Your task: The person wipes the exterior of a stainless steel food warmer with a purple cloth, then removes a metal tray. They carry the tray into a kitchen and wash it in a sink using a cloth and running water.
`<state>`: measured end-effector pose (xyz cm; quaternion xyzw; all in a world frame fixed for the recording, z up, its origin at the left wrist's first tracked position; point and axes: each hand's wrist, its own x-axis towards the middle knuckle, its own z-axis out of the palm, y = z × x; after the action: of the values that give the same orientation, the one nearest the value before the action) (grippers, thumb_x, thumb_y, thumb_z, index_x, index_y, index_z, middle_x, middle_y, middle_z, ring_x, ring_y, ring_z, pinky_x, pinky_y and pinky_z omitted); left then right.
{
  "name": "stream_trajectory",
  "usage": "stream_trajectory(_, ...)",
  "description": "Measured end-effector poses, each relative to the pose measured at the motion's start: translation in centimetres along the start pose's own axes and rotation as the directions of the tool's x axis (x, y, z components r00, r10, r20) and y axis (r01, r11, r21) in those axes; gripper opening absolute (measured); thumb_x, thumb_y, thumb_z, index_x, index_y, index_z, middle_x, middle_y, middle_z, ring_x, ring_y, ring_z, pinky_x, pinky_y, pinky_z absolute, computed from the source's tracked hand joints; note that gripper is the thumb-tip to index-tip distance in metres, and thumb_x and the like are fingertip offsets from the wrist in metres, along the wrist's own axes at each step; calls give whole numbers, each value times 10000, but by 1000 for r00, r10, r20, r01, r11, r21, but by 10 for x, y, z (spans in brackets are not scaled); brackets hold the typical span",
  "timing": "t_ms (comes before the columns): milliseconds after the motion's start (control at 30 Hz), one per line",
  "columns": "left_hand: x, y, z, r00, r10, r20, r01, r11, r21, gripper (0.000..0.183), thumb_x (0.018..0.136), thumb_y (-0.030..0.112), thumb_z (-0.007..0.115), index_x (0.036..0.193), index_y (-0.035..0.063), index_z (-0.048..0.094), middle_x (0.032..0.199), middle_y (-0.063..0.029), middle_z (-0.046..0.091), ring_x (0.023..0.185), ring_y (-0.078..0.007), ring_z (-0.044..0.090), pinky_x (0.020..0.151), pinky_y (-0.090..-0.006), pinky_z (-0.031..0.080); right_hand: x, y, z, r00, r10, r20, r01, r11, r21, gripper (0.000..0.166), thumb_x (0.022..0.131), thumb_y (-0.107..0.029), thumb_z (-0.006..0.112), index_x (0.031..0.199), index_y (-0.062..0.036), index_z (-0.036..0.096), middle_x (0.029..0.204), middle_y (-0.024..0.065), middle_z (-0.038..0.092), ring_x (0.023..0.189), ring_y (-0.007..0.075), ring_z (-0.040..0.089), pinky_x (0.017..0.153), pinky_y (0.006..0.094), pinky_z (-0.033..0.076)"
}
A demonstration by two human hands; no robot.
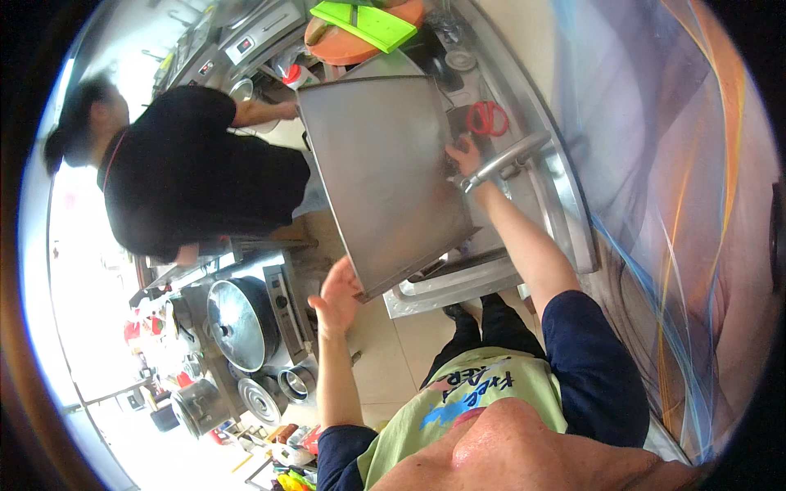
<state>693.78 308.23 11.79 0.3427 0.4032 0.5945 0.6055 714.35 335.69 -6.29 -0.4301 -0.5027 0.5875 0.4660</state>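
Observation:
A large stainless-steel panel with folded edges stands tilted over a metal sink. My left hand supports its near left corner, fingers against the edge and thumb sticking out. At the opposite side my right hand is on the panel's right edge, with the forearm passing beneath a steel faucet. Red-handled scissors lie just beyond that hand. The panel hides much of the sink and whatever is behind it.
To the left a person in black leans in, one hand by the panel's far left edge. A green slicer rests on an orange round board at the back. Lower left are a large lidded pan and a steel pot.

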Motion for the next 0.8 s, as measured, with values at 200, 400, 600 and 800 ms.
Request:
stream_trajectory(200,66,29,-32,994,-97,-50,86,978,-189,883,749,736,317,1247,11,389,1164,-137,519,1004,-229,531,814,-372,440,29,-64,11,991,127,47,-136,940,314,539,754,-181,682,1186,2,417,998,66,540,914,132,501,805,252,402)
stream_trajectory(400,120,84,-45,951,-187,246,278,866,-417,876,779,729,232,1273,23,389,1241,-132,478,1065,-238,493,868,-382,405,39,-97,11,993,2,116,-46,925,377,465,719,-45,690,1125,-16,465,998,29,523,913,115,499,814,240,395)
stream_trajectory(600,141,76,16,962,-246,-117,253,647,719,520,851,340,495,1198,-41,425,1145,-190,529,1030,-259,520,857,-356,404,51,-96,14,903,-184,388,128,978,167,457,724,-61,683,1129,-24,475,1071,29,494,1000,129,465,871,254,363)
stream_trajectory(800,136,4,2,971,21,-238,195,504,841,330,829,63,522,1127,-55,443,1012,-159,581,936,-209,549,828,-308,419,47,-66,17,934,-351,65,356,931,-85,467,780,-112,628,1193,-8,438,1215,120,461,1150,218,415,976,323,304)
